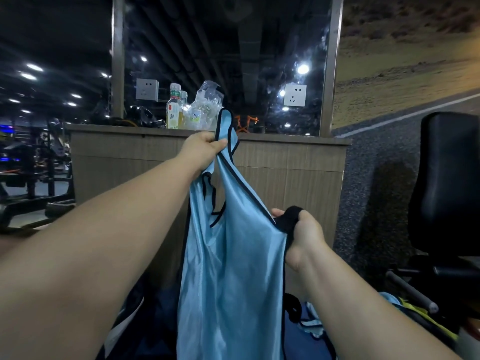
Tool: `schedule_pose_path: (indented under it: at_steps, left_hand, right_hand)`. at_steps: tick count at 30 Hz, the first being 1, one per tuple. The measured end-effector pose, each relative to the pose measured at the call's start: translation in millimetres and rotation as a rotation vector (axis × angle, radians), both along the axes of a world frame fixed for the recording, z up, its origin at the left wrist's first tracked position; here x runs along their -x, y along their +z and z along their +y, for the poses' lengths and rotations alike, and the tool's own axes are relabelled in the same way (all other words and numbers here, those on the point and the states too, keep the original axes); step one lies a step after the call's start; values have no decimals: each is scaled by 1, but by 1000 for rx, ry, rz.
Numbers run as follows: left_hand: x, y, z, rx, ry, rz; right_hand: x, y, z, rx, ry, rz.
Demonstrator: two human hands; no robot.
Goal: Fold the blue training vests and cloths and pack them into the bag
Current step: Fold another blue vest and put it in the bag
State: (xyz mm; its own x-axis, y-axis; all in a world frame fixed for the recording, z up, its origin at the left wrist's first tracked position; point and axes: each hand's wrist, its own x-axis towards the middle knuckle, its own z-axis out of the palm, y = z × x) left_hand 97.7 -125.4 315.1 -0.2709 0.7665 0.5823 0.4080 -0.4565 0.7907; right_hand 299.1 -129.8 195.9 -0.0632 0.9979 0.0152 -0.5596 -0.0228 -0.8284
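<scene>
Item: blue training vest (pixel 228 268), black-edged, held up in the air and hanging lengthwise in front of the worktop (pixel 285 162).
Left hand (pixel 205 149): raised, fingers curled round one shoulder strap.
Right hand (pixel 304 235): lower and nearer, clenched round the bunched black trim of the other strap.
Below right: more blue cloth (pixel 311 326), crumpled.
On worktop: drink bottles (pixel 174 110).

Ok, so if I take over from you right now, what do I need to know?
Left hand grips the blue vest by its shoulder straps, up high.
Right hand grips its black edge, lower.
The vest hangs unfolded between them. More blue cloth lies below, right.
Done: nothing I can see.
Left to do: fold this vest, fold the rest, pack them; the bag isn't clearly in view.
</scene>
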Motion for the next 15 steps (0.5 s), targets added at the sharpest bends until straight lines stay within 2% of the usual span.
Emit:
schedule_pose_path:
  at_steps: [9, 15]
  left_hand:
    - [8, -14, 11, 67, 90, 154]
    - [8, -10, 13, 90, 120, 198]
  right_hand:
    - [-11, 6, 12, 8, -114, -214]
    - [-31, 18, 28, -198, -440, -604]
